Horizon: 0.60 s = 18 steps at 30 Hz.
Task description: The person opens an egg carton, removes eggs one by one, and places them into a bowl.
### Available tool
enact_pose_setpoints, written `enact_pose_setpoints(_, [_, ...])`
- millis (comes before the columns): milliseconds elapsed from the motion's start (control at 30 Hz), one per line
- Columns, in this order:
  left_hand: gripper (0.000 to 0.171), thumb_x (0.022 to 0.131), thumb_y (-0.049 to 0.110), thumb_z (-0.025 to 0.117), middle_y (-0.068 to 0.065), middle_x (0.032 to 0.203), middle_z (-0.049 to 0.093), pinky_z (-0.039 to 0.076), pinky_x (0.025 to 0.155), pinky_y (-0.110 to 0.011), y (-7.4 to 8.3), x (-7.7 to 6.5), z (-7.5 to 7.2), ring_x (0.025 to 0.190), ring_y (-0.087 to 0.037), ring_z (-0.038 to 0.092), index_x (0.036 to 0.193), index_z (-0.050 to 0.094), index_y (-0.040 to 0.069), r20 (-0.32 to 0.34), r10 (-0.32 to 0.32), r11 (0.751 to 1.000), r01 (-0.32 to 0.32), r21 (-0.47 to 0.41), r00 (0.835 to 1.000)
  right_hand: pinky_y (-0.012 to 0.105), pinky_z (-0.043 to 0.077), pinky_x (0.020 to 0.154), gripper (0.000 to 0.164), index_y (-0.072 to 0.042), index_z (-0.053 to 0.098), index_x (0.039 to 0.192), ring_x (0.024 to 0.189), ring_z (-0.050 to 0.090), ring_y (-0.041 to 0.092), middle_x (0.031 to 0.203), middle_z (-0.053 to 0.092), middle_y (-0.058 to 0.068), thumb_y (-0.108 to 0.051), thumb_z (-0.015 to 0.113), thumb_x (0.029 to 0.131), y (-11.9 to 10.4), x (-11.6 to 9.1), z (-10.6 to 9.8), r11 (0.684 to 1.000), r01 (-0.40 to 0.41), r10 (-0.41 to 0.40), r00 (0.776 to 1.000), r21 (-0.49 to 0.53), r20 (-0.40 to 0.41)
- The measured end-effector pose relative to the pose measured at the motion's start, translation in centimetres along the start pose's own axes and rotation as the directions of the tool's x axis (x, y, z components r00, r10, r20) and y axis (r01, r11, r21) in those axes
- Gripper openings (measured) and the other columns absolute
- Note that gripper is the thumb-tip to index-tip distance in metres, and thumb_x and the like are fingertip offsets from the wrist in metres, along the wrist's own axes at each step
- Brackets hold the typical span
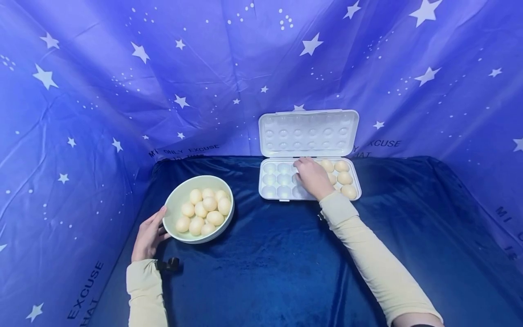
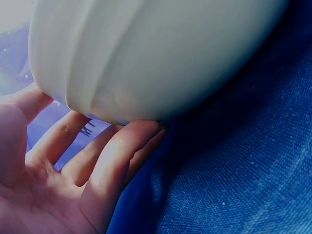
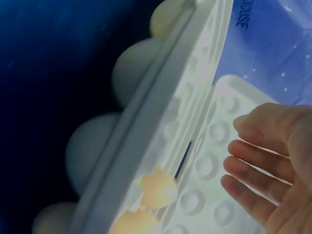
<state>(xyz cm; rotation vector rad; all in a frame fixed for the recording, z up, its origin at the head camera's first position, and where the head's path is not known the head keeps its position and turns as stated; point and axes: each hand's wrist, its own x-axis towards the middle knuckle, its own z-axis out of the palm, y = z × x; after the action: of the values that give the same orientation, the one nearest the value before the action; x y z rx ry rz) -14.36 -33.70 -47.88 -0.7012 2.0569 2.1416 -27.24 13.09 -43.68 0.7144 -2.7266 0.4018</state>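
Observation:
A pale green bowl (image 1: 171,213) with several cream-coloured eggs (image 1: 200,210) stands at the left, tilted. My left hand (image 1: 148,236) holds its left side, the thumb at the rim. In the left wrist view the fingers (image 2: 114,163) curl against the bowl's underside (image 2: 161,58). My right hand (image 1: 313,177) is over the middle of a white egg carton (image 1: 282,199), hiding some cups. Eggs (image 1: 344,177) fill the cups seen at the carton's right; the left cups are bare. In the right wrist view the right hand (image 3: 268,161) has loosely bent, spread fingers with nothing between them.
The carton's dimpled lid (image 1: 309,131) stands raised at the back, near a purple star-patterned curtain (image 1: 229,81). Dark blue cloth (image 1: 253,263) covers the table. A small black device (image 1: 171,264) is by the left wrist.

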Motion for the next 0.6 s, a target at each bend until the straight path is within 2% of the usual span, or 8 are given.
enact_pose_setpoints(133, [0.021,0.095,0.051,0.061,0.018,0.09,0.068,0.059,0.07,-0.025,-0.1,0.0,0.0,0.082,-0.004,0.069,0.106,0.067,0.034,-0.006,0.0,1.0,0.0,0.002,1.0,0.048,0.052,0.092,0.026,0.007,0.067,0.11,0.11,0.06,0.038,0.114,0.066,0.021,0.0,0.068,0.085,1.4,-0.3,0.3,0.999,-0.039,0.04,0.999,-0.026,0.036])
enact_pose_setpoints(300, [0.026,0.094,0.053,0.062,0.019,0.091,0.067,0.059,0.07,-0.025,-0.1,0.0,0.0,0.083,-0.004,0.069,0.109,0.066,0.032,-0.022,-0.011,1.0,0.011,0.01,1.0,0.051,0.054,0.088,0.027,0.007,0.065,0.112,0.118,0.057,0.038,0.123,0.062,0.023,0.004,0.063,0.086,2.5,-0.5,1.0,0.997,-0.073,0.074,0.995,-0.028,0.072])
enact_pose_setpoints(467, [0.027,0.095,0.052,0.062,0.018,0.091,0.068,0.059,0.07,-0.025,0.0,0.0,0.1,0.083,-0.004,0.069,0.111,0.066,0.03,-0.024,-0.009,1.0,0.009,0.011,1.0,0.051,0.055,0.083,0.019,0.005,0.065,0.105,0.116,0.057,0.038,0.121,0.061,0.023,0.004,0.06,0.087,3.2,-0.6,1.4,0.993,-0.111,0.113,0.987,-0.027,0.111])
enact_pose_setpoints(600, [0.024,0.095,0.052,0.062,0.018,0.09,0.068,0.059,0.07,-0.025,0.0,0.1,0.1,0.082,-0.004,0.069,0.109,0.066,0.032,-0.024,-0.013,1.0,0.013,0.004,1.0,0.051,0.055,0.081,0.013,0.005,0.066,0.096,0.108,0.057,0.04,0.114,0.062,0.024,0.003,0.065,0.084,4.0,-0.5,2.0,0.994,-0.096,0.101,0.99,-0.054,0.098])
